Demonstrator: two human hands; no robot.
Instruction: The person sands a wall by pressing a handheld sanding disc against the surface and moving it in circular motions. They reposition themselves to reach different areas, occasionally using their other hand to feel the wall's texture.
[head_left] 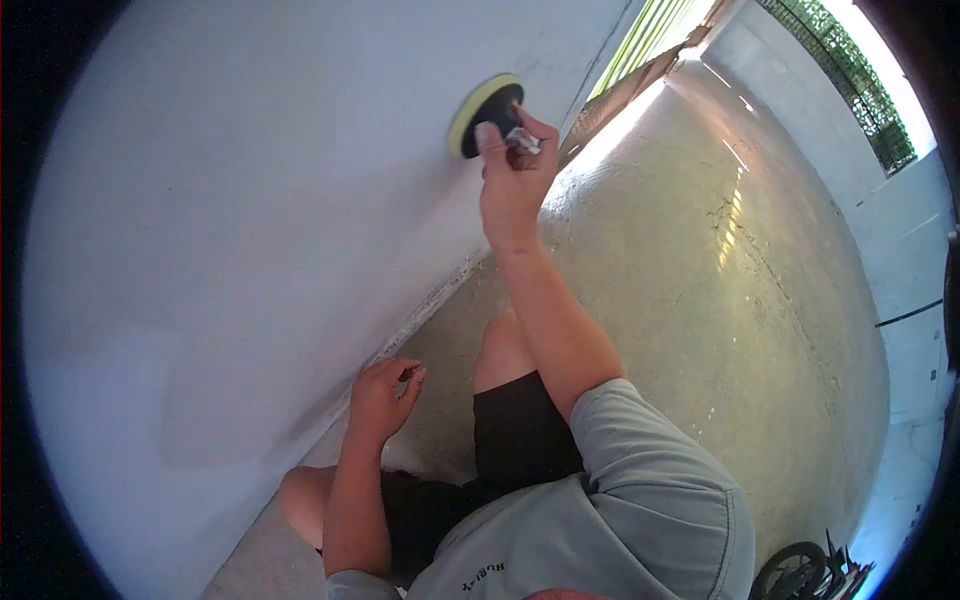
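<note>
So the big thing here is a smooth, pale bluish-white wall (pixel 250 200) filling 7 to 12 o'clock, with a dull greenish-grey concrete floor (pixel 700 300) over 1 to 5. The person is down low at 6, in a light-grey short-sleeved shirt (pixel 640 500).

The step in hand, I'd say, is working a round black-backed pad with a pale-yellow rim (pixel 488 115) over the wall, up near 12. It's tilted in view, and I can't tell if the whole face touches. IMO the next move calls for laying it flat with even pressure.

Right hand (pixel 515 185) is closed around the back of the pad, thumb on the near side. Left hand (pixel 378 400) is half-curled at 7–8, thumb and fingers apart, nothing visible in it, right beside the wall's foot. Smallest bit: a crumpled whitish scrap (pixel 525 142) by the right fingers, no clue what.
</note>
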